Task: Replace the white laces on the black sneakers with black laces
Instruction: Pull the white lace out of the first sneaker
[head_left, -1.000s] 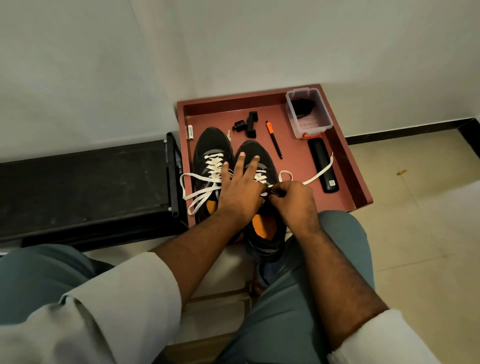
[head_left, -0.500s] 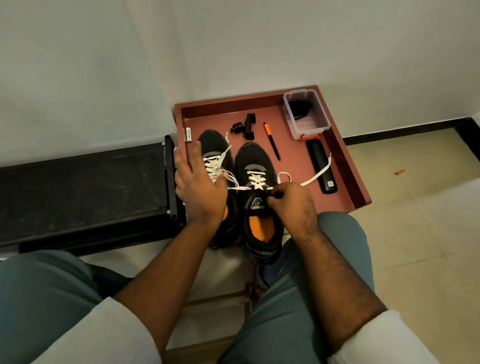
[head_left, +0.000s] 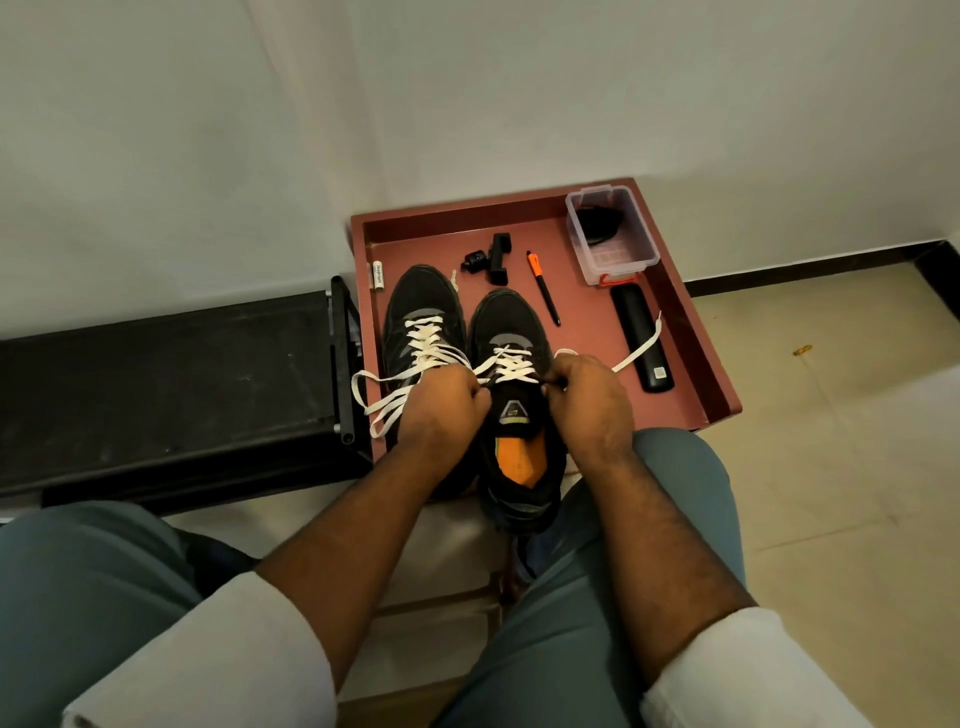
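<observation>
Both the left hand (head_left: 441, 402) and right hand (head_left: 584, 395) apparently pinch the soft, limp white lace (head_left: 511, 366) at frame centre; grip near the eyelets.

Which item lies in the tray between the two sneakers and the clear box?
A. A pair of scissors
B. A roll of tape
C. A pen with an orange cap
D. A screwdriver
C: the pen, black with an orange cap, lies on the tray floor right of the sneakers and left of the clear box.

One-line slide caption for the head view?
Both hands pinch the white lace on the right-side black sneaker.
</observation>
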